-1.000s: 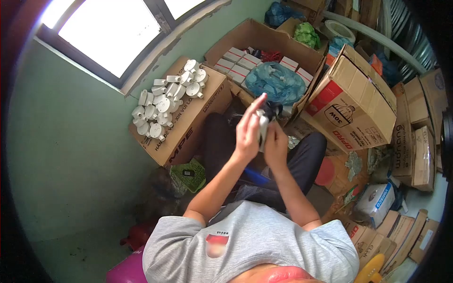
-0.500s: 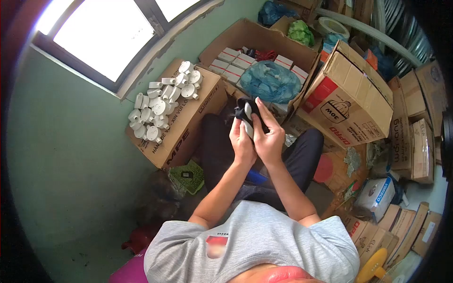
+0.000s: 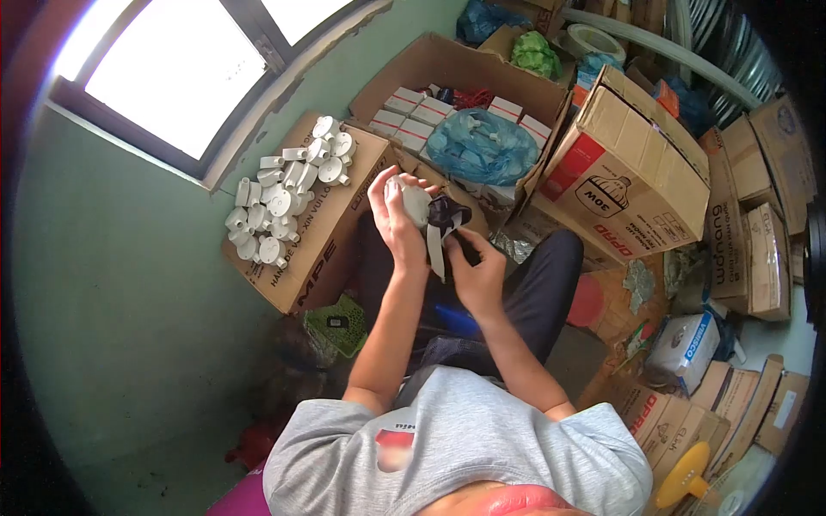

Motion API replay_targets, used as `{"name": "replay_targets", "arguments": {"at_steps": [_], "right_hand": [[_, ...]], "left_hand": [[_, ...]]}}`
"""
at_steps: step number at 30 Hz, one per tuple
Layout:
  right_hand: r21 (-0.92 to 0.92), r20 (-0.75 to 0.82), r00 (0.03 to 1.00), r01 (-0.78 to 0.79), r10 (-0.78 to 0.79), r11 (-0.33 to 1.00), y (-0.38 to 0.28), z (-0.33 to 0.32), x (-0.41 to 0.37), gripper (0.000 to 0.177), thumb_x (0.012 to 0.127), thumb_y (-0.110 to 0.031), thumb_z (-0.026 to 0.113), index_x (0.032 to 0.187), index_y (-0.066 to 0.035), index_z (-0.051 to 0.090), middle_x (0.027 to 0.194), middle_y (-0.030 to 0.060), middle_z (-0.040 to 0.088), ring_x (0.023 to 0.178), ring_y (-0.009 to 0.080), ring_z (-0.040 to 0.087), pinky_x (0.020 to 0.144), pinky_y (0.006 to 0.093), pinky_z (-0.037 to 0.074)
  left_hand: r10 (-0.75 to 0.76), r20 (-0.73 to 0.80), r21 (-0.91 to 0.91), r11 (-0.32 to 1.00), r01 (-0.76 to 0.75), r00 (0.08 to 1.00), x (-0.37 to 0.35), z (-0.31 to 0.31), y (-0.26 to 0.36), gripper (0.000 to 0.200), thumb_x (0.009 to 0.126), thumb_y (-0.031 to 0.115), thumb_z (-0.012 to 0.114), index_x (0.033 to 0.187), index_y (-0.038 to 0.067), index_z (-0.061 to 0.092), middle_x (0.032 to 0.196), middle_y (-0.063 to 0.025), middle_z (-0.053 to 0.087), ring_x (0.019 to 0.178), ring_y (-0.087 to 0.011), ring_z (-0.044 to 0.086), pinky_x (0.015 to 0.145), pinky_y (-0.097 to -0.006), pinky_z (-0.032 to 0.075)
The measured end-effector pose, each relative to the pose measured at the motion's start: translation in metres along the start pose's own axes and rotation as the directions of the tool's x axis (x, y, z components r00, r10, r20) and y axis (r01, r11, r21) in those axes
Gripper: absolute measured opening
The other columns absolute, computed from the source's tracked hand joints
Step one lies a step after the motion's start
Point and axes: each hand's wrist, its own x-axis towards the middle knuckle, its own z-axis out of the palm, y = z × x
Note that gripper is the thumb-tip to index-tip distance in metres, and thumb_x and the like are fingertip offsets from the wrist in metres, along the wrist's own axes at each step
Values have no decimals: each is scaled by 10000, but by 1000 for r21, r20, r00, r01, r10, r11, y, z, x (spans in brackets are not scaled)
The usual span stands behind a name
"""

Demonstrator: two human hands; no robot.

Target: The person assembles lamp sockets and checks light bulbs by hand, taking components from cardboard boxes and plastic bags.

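My left hand (image 3: 398,225) is wrapped round a white rounded piece (image 3: 416,205), raised above my lap. Against its right side is a dark bundle (image 3: 448,212), from which a pale strip (image 3: 436,251) hangs down. The fingers of my right hand (image 3: 476,267) pinch the lower right edge of the dark bundle. White round fittings (image 3: 282,203) with short spouts lie in a pile on a cardboard box (image 3: 351,206) to the left of my hands.
An open carton (image 3: 404,64) ahead holds small white boxes and a blue plastic bag (image 3: 482,148). A large bulb carton (image 3: 632,163) stands at the right, near stacked boxes (image 3: 766,258). A green basket (image 3: 337,325) lies by my left knee.
My hands have moved apart and slightly left. The white piece is now in my left hand, and the dark bundle with its hanging strip shows more fully. The camera view has shifted slightly.
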Motion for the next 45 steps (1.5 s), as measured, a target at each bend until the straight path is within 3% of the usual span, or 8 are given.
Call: {"name": "replay_targets", "arguments": {"at_steps": [4, 7, 14, 22, 27, 32, 42, 45], "right_hand": [[68, -97, 973, 216, -209, 974, -7, -13, 18, 344, 940, -64, 758, 1264, 32, 692, 1202, 189, 736, 1113, 267, 719, 1001, 374, 532], [-37, 152, 878, 464, -454, 885, 1, -12, 33, 476, 838, 4, 777, 1303, 3, 674, 1418, 231, 634, 1335, 383, 625, 1112, 418, 490], [-78, 301, 821, 527, -484, 846, 1, -10, -2, 458, 781, 30, 800, 1231, 24, 718, 1506, 267, 576, 1416, 407, 565, 1139, 446, 500], [-136, 357, 840, 480, -409, 866, 5, -41, 16, 514, 755, 66, 728, 1263, -10, 698, 1306, 217, 706, 1214, 372, 705, 1069, 430, 550], [-18, 21, 999, 26, -26, 999, 53, -77, 12, 392, 905, -24, 662, 1290, 52, 675, 1174, 122, 749, 1122, 206, 693, 1000, 348, 515], [7, -109, 993, -46, 46, 999, 82, -114, 12, 284, 968, -53, 646, 1233, 43, 687, 1120, 103, 740, 1050, 193, 677, 969, 333, 505], [24, -186, 982, -9, 13, 1000, 61, -102, 15, 271, 989, -30, 631, 1244, 45, 686, 1137, 93, 738, 1049, 188, 671, 974, 332, 508], [39, -173, 984, -38, 44, 999, 65, -101, 14, 252, 992, -27, 627, 1226, 46, 686, 1136, 85, 729, 1053, 183, 665, 976, 330, 503]], "left_hand": [[-196, 256, 407, 910, 79, 946, 4, -18, 2, 441, 1114, 419, 432, 1307, 65, 611, 1083, -75, 651, 1043, -183, 635, 934, -317, 514], [-483, 75, 51, 876, 480, 873, -33, -11, -21, 631, 1108, 596, 374, 1325, 74, 656, 1137, -54, 682, 1067, -173, 653, 938, -328, 523], [-522, 184, -152, 822, 549, 833, -10, -21, 12, 736, 1092, 649, 339, 1300, 4, 626, 968, -87, 671, 876, -221, 646, 782, -339, 551], [-315, 131, -366, 866, 341, 940, 22, -45, 26, 360, 997, 200, 658, 1303, 43, 551, 1135, -107, 613, 1082, -270, 637, 863, -463, 601], [-236, 202, 115, 970, 216, 951, 69, -93, 46, 557, 879, -31, 648, 1411, 7, 485, 1478, -218, 575, 1418, -362, 547, 1053, -496, 582], [-11, 192, 759, 635, -142, 981, 167, -140, 58, 550, 886, 87, 837, 1402, 30, 656, 1236, -109, 725, 1034, -161, 696, 924, -323, 566], [187, -7, 972, 231, -37, 982, 363, -158, 32, 360, 927, 359, 799, 1181, 108, 763, 1077, -170, 801, 1035, -295, 769, 935, -399, 586], [154, -57, 979, -183, 85, 986, 364, -143, 32, 343, 974, 421, 668, 1184, 177, 787, 1193, -83, 792, 1208, -298, 710, 1095, -468, 491]]}}
